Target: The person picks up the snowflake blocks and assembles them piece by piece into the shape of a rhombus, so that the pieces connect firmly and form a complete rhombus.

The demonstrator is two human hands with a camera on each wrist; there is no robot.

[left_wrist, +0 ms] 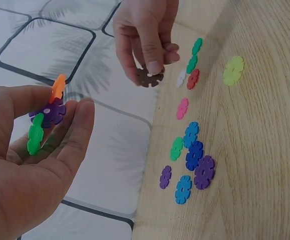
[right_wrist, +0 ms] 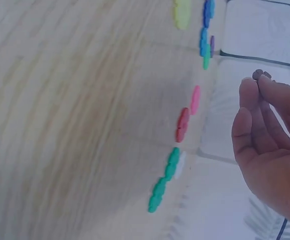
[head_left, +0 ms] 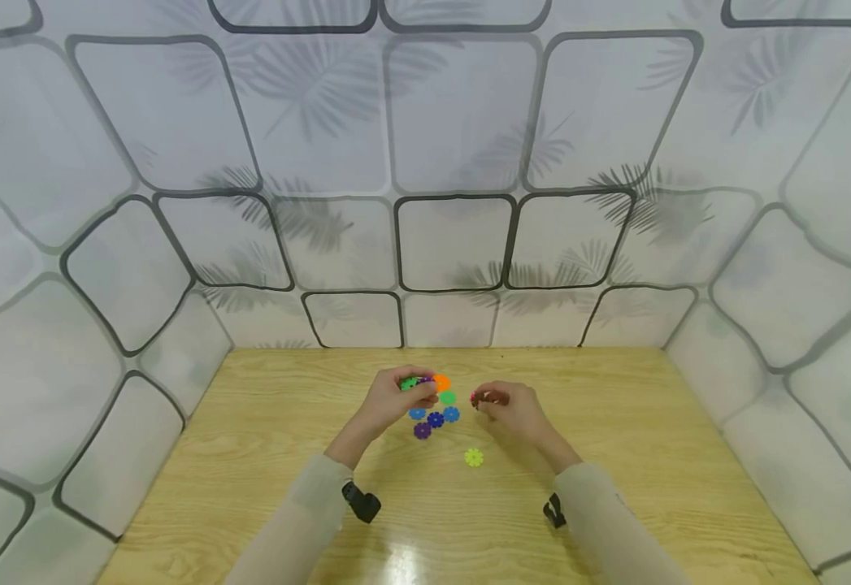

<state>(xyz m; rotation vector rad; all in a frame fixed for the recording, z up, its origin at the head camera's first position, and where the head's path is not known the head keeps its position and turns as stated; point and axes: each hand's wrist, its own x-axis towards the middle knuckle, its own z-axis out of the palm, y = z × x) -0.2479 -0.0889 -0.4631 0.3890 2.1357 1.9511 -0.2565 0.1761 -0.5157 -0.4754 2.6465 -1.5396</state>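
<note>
My left hand (head_left: 384, 400) holds a small joined piece above the table. In the left wrist view it consists of a purple notched disc (left_wrist: 53, 113) with an orange disc (left_wrist: 58, 88) and a green disc (left_wrist: 35, 134) slotted onto its edge. Across from it, my right hand (head_left: 522, 409) pinches a brown notched disc (left_wrist: 150, 77) between thumb and fingers, also raised off the table. A gap separates the two hands. In the right wrist view only a bit of the brown disc (right_wrist: 260, 75) shows past the fingertips.
Loose flower-shaped discs lie on the wooden table (head_left: 264, 471): blue (left_wrist: 183, 189), dark blue (left_wrist: 195, 155), purple (left_wrist: 204, 172), pink (left_wrist: 183, 108), red (left_wrist: 193, 79), white (left_wrist: 181, 78), several greens (right_wrist: 157, 195). A yellow one (head_left: 474, 457) lies nearer me. Patterned walls (head_left: 454, 244) enclose the back and sides.
</note>
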